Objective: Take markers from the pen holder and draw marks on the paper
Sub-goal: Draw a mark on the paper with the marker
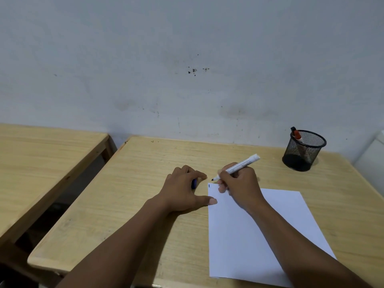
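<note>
Right hand (239, 185) closed in a writing grip around a white-barrelled marker (239, 166), uncapped, dark tip pointing left and hanging just above the far left corner of a white rectangular sheet of paper (249, 235). One short blue mark (209, 186) already drawn at that corner, just below the tip. Left hand (185, 192) resting palm-down on the light wooden desk (135, 204) just left of the sheet, fingers curled over a small dark blue cap (193, 183), thumb stretched out with its tip touching the paper's left edge. Black wire-mesh cylindrical pen holder (304, 150) upright at the far right of the desk, well apart from the hands, with a red-capped marker (297, 135) leaning inside and sticking out over the rim. Second wooden table (41, 163) to the left, separated by a gap. Grey-white scuffed wall (187, 59) behind.
</note>
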The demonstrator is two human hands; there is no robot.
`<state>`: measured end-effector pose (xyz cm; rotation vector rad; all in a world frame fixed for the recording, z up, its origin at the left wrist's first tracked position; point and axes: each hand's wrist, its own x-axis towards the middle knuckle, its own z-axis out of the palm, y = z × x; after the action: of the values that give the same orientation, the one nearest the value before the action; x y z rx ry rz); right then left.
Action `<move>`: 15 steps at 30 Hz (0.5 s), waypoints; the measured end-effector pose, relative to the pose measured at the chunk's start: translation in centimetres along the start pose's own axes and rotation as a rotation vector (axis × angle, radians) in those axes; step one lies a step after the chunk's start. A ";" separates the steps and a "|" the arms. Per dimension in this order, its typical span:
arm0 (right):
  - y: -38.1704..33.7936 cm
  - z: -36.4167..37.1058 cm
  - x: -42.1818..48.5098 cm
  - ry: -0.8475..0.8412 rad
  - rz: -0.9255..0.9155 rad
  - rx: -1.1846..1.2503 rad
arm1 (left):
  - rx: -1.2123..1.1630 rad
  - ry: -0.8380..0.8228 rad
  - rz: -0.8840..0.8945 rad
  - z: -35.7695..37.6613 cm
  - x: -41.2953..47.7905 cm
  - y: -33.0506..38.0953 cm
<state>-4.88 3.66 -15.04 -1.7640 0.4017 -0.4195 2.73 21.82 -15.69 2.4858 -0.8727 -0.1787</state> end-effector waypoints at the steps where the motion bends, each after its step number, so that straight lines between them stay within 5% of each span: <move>1: -0.2 -0.3 0.2 0.026 0.048 0.107 | -0.065 -0.003 -0.014 -0.3 0.0 -0.1; 8: -1.7 -2.2 1.3 0.106 0.344 0.602 | -0.327 0.061 -0.060 -2.2 -0.3 -1.5; 15: -5.2 -4.6 1.9 0.057 0.266 0.826 | -0.976 0.173 -0.092 -5.2 1.7 3.1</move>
<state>-5.16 0.01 -8.88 -0.8853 0.4173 -0.3714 3.78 20.82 -9.54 1.5895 -0.4284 -0.3223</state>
